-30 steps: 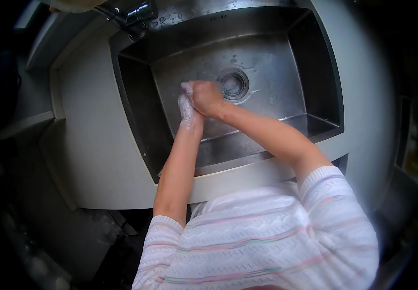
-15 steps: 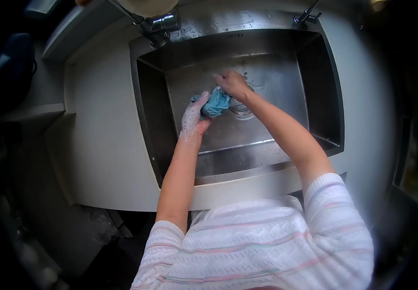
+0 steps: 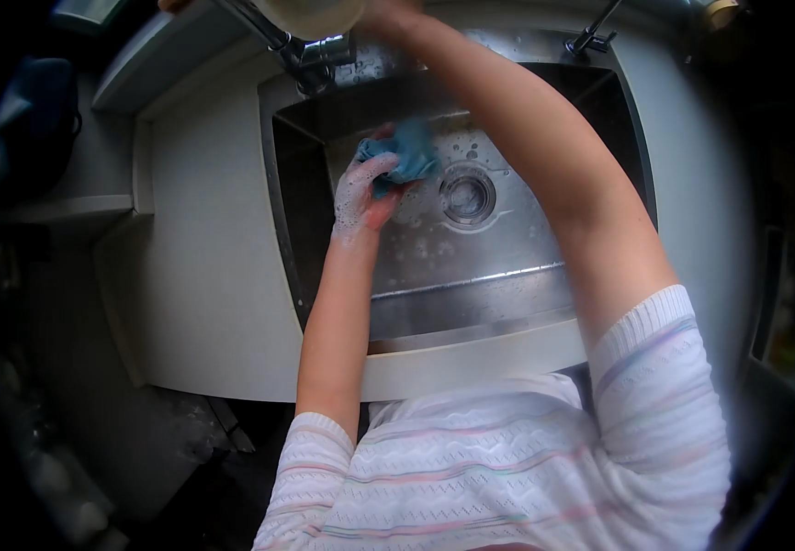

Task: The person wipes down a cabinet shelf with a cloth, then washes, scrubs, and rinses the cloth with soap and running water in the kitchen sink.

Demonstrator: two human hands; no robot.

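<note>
Suds cover my left hand [image 3: 358,191], closed around a crumpled, wet blue cloth [image 3: 406,154] above the left part of the sink. Part of the cloth's far side is blurred. My right hand [image 3: 390,16] is up at the top edge of the view, beside a pale rounded object [image 3: 313,13] near the faucet [image 3: 310,60]. Its fingers are blurred and partly out of view, so whether it grips anything cannot be made out.
The steel sink [image 3: 471,308] has a round drain [image 3: 467,196] with water drops and foam around it. A second slim tap [image 3: 588,41] stands at the back right. Pale countertop [image 3: 204,266] borders the sink, and a dark object [image 3: 44,129] sits far left.
My right hand has let go of the blue cloth and moved up toward the faucet. My left hand keeps the cloth and has shifted slightly up in the view. The drain is now uncovered.
</note>
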